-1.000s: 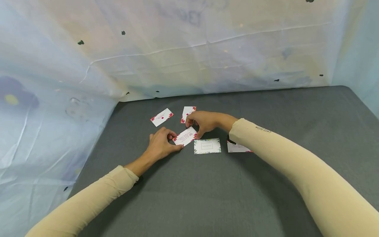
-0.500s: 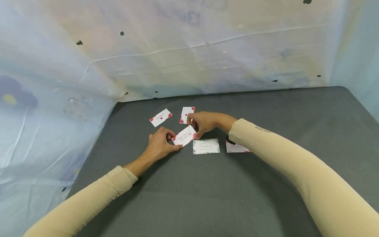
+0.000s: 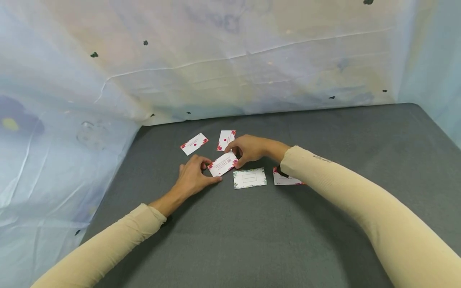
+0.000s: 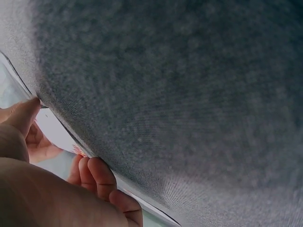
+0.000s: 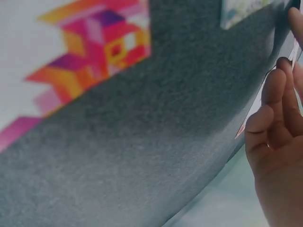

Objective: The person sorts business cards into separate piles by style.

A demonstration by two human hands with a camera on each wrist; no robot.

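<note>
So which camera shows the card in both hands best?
The head view: the whole card shows, white with red corners, pinched by the left hand and right hand. The left wrist view shows only a pale sliver of it between fingers. The right wrist view shows just its edge.

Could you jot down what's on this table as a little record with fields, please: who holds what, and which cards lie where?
Held card: red-flowered card, pinched at its two ends
Left hand: pinches its left end
Right hand: pinches its right end
Surface: grey table
Far cards: two red-dot cards
Near cards: green-bordered card; partly hidden card under the right forearm
</note>
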